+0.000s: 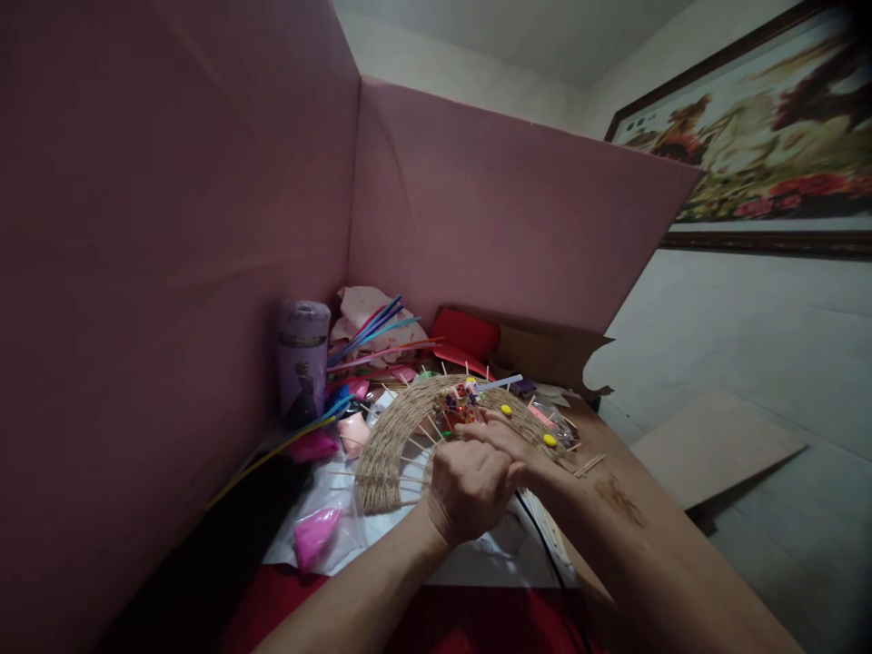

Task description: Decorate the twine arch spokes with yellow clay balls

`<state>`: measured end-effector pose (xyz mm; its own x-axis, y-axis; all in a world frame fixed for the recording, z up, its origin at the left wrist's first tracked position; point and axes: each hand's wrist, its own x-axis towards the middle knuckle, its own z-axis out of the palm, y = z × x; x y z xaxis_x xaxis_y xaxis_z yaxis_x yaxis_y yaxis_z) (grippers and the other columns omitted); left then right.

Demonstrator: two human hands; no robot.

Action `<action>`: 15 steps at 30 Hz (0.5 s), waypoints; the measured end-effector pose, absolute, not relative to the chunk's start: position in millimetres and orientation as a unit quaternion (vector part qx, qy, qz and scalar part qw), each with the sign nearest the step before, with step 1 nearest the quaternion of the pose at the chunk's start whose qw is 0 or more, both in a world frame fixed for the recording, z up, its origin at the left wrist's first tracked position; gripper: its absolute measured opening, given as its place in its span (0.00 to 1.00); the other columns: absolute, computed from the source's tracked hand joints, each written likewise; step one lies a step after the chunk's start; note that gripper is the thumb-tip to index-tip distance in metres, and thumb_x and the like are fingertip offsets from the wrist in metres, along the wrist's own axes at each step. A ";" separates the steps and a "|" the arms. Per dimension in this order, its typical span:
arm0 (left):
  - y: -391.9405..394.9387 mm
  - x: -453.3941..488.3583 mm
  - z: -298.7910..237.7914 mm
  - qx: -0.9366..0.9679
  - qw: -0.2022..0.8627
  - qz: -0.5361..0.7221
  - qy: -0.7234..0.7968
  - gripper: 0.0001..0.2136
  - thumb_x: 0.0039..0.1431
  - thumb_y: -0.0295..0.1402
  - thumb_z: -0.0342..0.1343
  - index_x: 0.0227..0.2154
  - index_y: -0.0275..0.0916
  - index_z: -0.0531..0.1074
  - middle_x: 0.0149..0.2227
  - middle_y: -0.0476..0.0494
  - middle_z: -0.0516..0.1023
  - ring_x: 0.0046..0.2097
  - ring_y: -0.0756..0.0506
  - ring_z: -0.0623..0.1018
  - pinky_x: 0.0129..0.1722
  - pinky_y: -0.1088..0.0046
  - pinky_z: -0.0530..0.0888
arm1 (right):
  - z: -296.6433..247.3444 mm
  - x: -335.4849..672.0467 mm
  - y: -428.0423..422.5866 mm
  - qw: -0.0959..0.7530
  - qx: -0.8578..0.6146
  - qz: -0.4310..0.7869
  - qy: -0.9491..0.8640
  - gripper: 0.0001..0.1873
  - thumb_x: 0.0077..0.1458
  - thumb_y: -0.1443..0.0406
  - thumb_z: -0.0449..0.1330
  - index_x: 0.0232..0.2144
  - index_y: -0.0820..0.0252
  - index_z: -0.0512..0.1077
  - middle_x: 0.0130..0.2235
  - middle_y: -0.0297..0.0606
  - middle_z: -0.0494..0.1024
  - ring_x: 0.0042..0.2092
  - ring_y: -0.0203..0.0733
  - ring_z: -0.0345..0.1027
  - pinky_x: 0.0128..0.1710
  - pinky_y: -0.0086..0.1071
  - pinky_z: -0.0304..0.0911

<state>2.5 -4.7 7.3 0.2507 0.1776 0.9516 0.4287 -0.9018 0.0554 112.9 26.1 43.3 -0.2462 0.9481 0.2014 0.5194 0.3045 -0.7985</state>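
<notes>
A half-round fan of wooden sticks woven with jute twine (399,431) lies on the table in front of me. Small coloured clay flowers (458,406) and yellow dots sit near its centre. My left hand (467,490) is curled into a loose fist right below the flowers, beside the sticks; what its fingers hold is hidden. My right hand (508,438) reaches across behind the left, fingers stretched toward the flower cluster and lying on the fan. A pale blue stick (499,383) rests by the fan's far rim.
Pink cardboard walls (477,200) enclose the table's left and back. A purple tumbler (302,359), coloured straws (374,331), red items (464,334) and pink clay packets (314,534) crowd the back left. A framed picture (763,136) hangs on the right wall.
</notes>
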 end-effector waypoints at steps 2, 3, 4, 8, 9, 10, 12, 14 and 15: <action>-6.5 2.9 8.6 -0.783 0.113 -0.582 -0.188 0.13 0.60 0.30 0.46 0.20 0.37 0.67 0.19 0.46 0.71 0.23 0.50 0.71 0.25 0.71 0.63 | 42.8 113.1 26.9 0.341 -0.513 0.299 -0.729 0.08 0.49 0.65 0.54 0.20 0.56 0.66 0.24 0.32 0.72 0.32 0.42 0.67 0.36 0.36 0.65; -6.9 3.0 9.0 -0.783 0.113 -0.582 -0.187 0.13 0.60 0.30 0.46 0.21 0.37 0.67 0.19 0.46 0.71 0.23 0.50 0.71 0.25 0.71 0.64 | 43.9 113.8 25.6 0.337 -0.514 0.296 -0.731 0.08 0.49 0.64 0.54 0.20 0.56 0.67 0.25 0.33 0.73 0.33 0.42 0.68 0.37 0.36 0.65; -7.1 2.9 9.2 -0.783 0.113 -0.583 -0.187 0.13 0.60 0.30 0.46 0.21 0.37 0.67 0.19 0.46 0.71 0.23 0.50 0.71 0.25 0.71 0.64 | 45.5 114.8 23.7 0.335 -0.514 0.292 -0.733 0.07 0.49 0.64 0.54 0.21 0.56 0.68 0.27 0.34 0.74 0.35 0.43 0.68 0.38 0.35 0.65; -6.3 2.5 8.4 -0.781 0.107 -0.585 -0.189 0.13 0.60 0.30 0.46 0.21 0.37 0.66 0.19 0.46 0.71 0.23 0.50 0.70 0.25 0.71 0.63 | 51.6 118.2 16.0 0.323 -0.509 0.276 -0.749 0.08 0.51 0.62 0.54 0.24 0.56 0.71 0.29 0.35 0.76 0.38 0.44 0.68 0.41 0.35 0.64; -6.0 2.5 8.0 -0.782 0.106 -0.585 -0.189 0.12 0.60 0.30 0.46 0.21 0.37 0.66 0.19 0.46 0.71 0.23 0.50 0.70 0.25 0.72 0.63 | 52.0 118.7 15.3 0.318 -0.507 0.272 -0.753 0.09 0.51 0.62 0.54 0.24 0.56 0.71 0.29 0.35 0.76 0.37 0.44 0.68 0.41 0.36 0.64; -5.8 2.5 7.7 -0.782 0.105 -0.585 -0.188 0.12 0.60 0.30 0.46 0.21 0.37 0.66 0.19 0.46 0.71 0.23 0.50 0.70 0.25 0.72 0.63 | 51.8 119.1 15.1 0.312 -0.505 0.269 -0.759 0.10 0.51 0.61 0.54 0.24 0.56 0.71 0.29 0.35 0.76 0.38 0.44 0.68 0.42 0.37 0.64; -5.3 2.7 7.3 -0.783 0.103 -0.583 -0.191 0.12 0.60 0.30 0.46 0.21 0.37 0.66 0.20 0.46 0.71 0.23 0.49 0.70 0.26 0.72 0.63 | 50.5 120.0 15.4 0.303 -0.497 0.263 -0.769 0.12 0.52 0.60 0.53 0.23 0.56 0.72 0.30 0.36 0.77 0.39 0.45 0.68 0.45 0.38 0.62; -5.0 2.9 7.2 -0.782 0.103 -0.583 -0.193 0.12 0.60 0.30 0.46 0.21 0.37 0.66 0.20 0.46 0.71 0.24 0.49 0.70 0.26 0.71 0.63 | 48.2 121.7 16.2 0.300 -0.488 0.257 -0.778 0.13 0.52 0.58 0.52 0.23 0.56 0.72 0.32 0.37 0.77 0.42 0.46 0.67 0.48 0.39 0.60; -5.0 3.0 7.3 -0.782 0.104 -0.584 -0.192 0.12 0.60 0.30 0.46 0.21 0.37 0.66 0.20 0.46 0.72 0.24 0.49 0.70 0.26 0.71 0.63 | 47.0 122.7 16.7 0.299 -0.483 0.254 -0.782 0.13 0.51 0.58 0.52 0.23 0.56 0.72 0.33 0.37 0.77 0.42 0.47 0.67 0.50 0.39 0.59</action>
<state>3.0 -5.0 7.3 0.2443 0.1794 0.9530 0.4212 -0.9048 0.0623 122.7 16.7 47.0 -0.3534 0.9087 0.2224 0.6043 0.4032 -0.6872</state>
